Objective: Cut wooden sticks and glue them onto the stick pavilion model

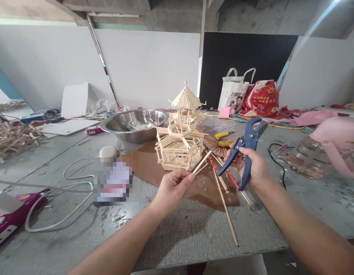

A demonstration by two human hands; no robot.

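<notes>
My left hand pinches short thin wooden sticks between thumb and fingertips, seemingly two of them. In my right hand is a blue hand cutter, its jaws pointing up and its handles spread apart. Just beyond my left hand stands a pagoda model built of thin sticks, with a pointed roof on top. It rests on a brown sheet. Below my right hand lie a long wooden stick and a red-and-white packet of sticks.
A steel basin stands behind the model. To the left are a white cable, a purple power strip and a pile of sticks. A pink-lidded jug is at right; bags stand behind.
</notes>
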